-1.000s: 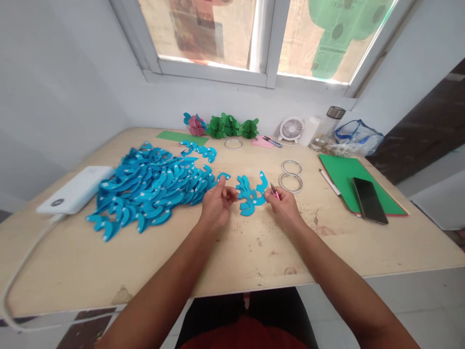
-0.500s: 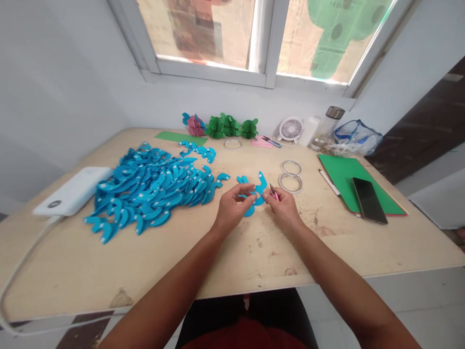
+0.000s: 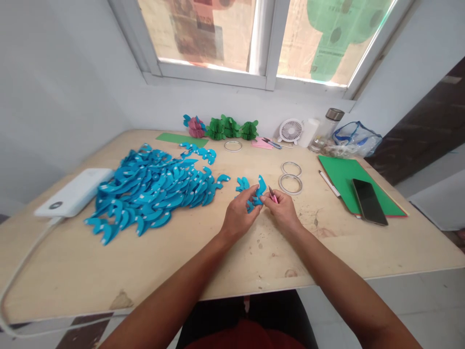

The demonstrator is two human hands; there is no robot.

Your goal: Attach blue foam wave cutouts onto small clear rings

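My left hand [image 3: 239, 213] is closed on a curved blue paper piece [image 3: 261, 186] with a white patch on it, in the middle of the table. Its fingers hide the lower part of that piece. Close on the right, my right hand [image 3: 282, 212] pinches at the piece's lower edge with thumb and forefinger. A small pink tool with a dark pointed tip [image 3: 272, 195] is also tucked in that hand; its exact kind is unclear. Just beyond my left fingers lie a few more blue pieces [image 3: 242, 182].
A big heap of blue paper pieces [image 3: 156, 186] covers the left, beside a white power bank [image 3: 74, 193]. Tape rolls [image 3: 290, 184] lie right of my hands. Further right are a green sheet [image 3: 337, 179] and a phone [image 3: 369, 201]. Green paper ornaments [image 3: 230, 127] line the wall.
My left hand has moved slightly right and closed in around the blue piece, its fingertips now nearer my right hand. The right hand has stayed nearly in place with the pink tool.
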